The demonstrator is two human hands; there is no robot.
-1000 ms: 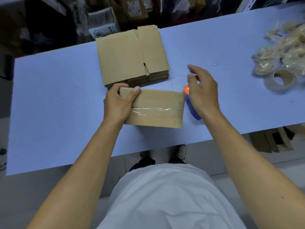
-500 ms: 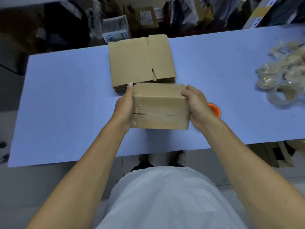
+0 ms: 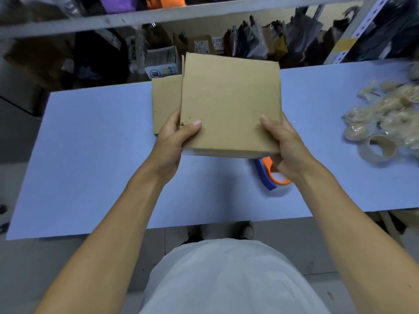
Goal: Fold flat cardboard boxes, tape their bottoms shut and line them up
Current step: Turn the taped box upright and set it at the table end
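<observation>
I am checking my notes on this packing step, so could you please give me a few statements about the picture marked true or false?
1. Both the left hand and the right hand hold the box. True.
2. The tape dispenser is in the right hand. False: it lies on the table.
3. A flat cardboard stack lies behind the box. True.
4. The bare tape roll sits at the table's left end. False: the right end.

Single head view, looking forward and down, close over table near edge.
</observation>
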